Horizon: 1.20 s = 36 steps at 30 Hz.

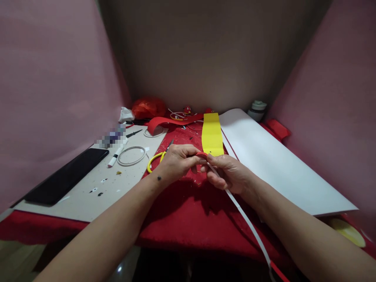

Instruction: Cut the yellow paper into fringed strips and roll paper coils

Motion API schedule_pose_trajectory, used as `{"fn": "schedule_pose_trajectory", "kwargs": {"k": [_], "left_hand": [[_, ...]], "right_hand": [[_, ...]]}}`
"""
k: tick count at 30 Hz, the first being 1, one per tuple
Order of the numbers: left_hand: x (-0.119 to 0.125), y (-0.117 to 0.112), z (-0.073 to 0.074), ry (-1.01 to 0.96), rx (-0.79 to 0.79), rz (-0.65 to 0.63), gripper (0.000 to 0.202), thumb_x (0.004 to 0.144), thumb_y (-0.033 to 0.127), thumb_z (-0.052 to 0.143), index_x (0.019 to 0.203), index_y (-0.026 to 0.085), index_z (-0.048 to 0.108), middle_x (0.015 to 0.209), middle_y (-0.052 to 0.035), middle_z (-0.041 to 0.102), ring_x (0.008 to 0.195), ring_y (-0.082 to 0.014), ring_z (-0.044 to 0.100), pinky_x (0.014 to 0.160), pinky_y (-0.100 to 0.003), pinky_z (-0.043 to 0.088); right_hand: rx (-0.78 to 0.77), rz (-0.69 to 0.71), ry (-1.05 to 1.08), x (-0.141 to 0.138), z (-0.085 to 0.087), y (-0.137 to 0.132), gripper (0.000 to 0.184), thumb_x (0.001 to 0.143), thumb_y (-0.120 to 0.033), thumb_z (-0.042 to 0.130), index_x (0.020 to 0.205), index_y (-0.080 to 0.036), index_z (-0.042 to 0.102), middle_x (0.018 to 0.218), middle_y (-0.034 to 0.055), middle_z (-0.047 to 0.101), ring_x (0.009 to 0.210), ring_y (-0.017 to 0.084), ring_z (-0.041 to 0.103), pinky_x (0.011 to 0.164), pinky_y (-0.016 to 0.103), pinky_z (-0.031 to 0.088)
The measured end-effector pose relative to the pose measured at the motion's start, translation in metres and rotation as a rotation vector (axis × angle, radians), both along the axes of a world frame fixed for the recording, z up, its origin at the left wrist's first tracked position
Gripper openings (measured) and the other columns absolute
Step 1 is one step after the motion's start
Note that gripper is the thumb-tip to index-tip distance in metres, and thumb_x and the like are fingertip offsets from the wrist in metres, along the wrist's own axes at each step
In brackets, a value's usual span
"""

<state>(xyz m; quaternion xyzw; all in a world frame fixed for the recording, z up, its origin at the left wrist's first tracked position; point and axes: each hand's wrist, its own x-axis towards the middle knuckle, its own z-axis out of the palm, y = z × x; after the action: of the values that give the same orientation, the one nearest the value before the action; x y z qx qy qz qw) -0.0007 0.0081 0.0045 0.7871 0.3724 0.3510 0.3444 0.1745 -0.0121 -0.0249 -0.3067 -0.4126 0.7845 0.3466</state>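
A small red coiled paper strip point(201, 154) sits pinched between the fingertips of both hands above the red cloth. My left hand point(179, 162) is closed on its left side with thumb and index finger. On the right side, my right hand point(227, 170) grips it the same way. From there a long white paper strip point(239, 207) runs under my right fingers and hangs past the table's front edge, turning red near its lower end. Yellow-handled scissors point(149, 164) lie just behind my left hand, partly hidden by it. A yellow corrugated paper sheet point(212, 133) lies beyond my fingers.
At left, a grey board point(79, 205) carries a black phone-like slab point(69, 174), a white marker point(116, 153), a coiled ring point(131, 156) and small scraps. A large white sheet point(273, 156) covers the right. Behind are a red corrugated strip point(173, 121), red bag point(149, 107) and lidded jar point(257, 111).
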Motion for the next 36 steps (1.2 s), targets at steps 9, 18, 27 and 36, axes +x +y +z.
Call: {"fn": "schedule_pose_trajectory", "kwargs": {"k": [9, 18, 27, 36], "left_hand": [[-0.003, 0.004, -0.003, 0.181, 0.190, -0.078, 0.015, 0.079, 0.016, 0.054, 0.072, 0.015, 0.067, 0.059, 0.0009, 0.063, 0.050, -0.0069, 0.053, 0.050, -0.016, 0.038], [-0.003, 0.006, -0.005, 0.094, 0.130, -0.147, 0.011, 0.075, 0.011, 0.056, 0.069, 0.013, 0.065, 0.065, 0.0004, 0.058, 0.058, -0.0075, 0.053, 0.054, -0.017, 0.039], [0.006, -0.005, 0.000, -0.195, -0.125, -0.148, 0.006, 0.072, 0.017, 0.065, 0.072, 0.013, 0.069, 0.079, -0.0019, 0.059, 0.062, -0.0071, 0.053, 0.055, -0.018, 0.044], [0.003, -0.001, -0.005, -0.058, 0.181, -0.121, 0.009, 0.076, 0.016, 0.060, 0.070, 0.014, 0.066, 0.073, -0.0020, 0.060, 0.062, -0.0089, 0.055, 0.058, -0.018, 0.045]], "right_hand": [[0.015, -0.034, -0.133, -0.003, 0.002, -0.002, 0.045, 0.075, -0.055, 0.063, 0.077, -0.010, 0.063, 0.043, -0.0008, 0.056, 0.028, 0.004, 0.038, 0.027, 0.015, 0.020], [0.037, -0.007, -0.119, -0.001, -0.003, 0.001, 0.042, 0.075, -0.051, 0.065, 0.083, -0.010, 0.063, 0.048, 0.0005, 0.059, 0.029, 0.004, 0.040, 0.028, 0.015, 0.024], [0.087, 0.007, -0.020, -0.005, 0.001, -0.005, 0.047, 0.070, -0.057, 0.066, 0.067, -0.011, 0.059, 0.041, -0.0019, 0.052, 0.028, 0.003, 0.033, 0.027, 0.015, 0.020], [0.054, -0.034, -0.103, -0.004, 0.005, -0.003, 0.044, 0.073, -0.052, 0.067, 0.078, -0.009, 0.064, 0.044, 0.0005, 0.058, 0.028, 0.004, 0.039, 0.026, 0.014, 0.021]]}}
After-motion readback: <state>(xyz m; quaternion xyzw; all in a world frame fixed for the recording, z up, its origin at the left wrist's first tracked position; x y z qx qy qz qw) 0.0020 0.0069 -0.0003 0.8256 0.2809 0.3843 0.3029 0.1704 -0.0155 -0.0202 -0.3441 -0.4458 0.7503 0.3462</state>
